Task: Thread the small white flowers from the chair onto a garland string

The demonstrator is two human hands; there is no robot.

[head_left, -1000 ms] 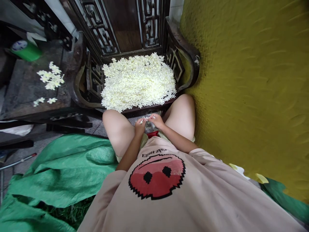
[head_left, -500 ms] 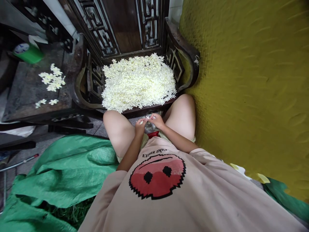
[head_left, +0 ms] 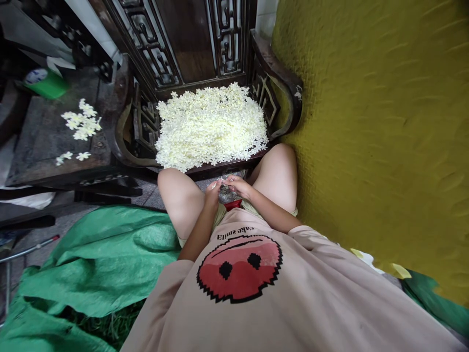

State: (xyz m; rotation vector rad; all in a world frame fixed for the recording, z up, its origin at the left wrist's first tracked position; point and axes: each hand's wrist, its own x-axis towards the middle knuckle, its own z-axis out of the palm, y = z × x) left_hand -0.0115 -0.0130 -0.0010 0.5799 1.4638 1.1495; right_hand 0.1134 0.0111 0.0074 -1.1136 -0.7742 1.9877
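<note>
Between the bare knees, just before the wooden chair (head_left: 278, 73) whose seat carries a heap of white flowers (head_left: 210, 124), the left hand (head_left: 212, 191) pinches a small white flower (head_left: 214, 185) with closed fingertips, while the right hand (head_left: 240, 187) curls touching it, its own grip too small to tell.

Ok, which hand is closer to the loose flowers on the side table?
Left. The left hand sits on the side toward the loose flowers; the right hand lies beyond it, toward the yellow wall.
</note>
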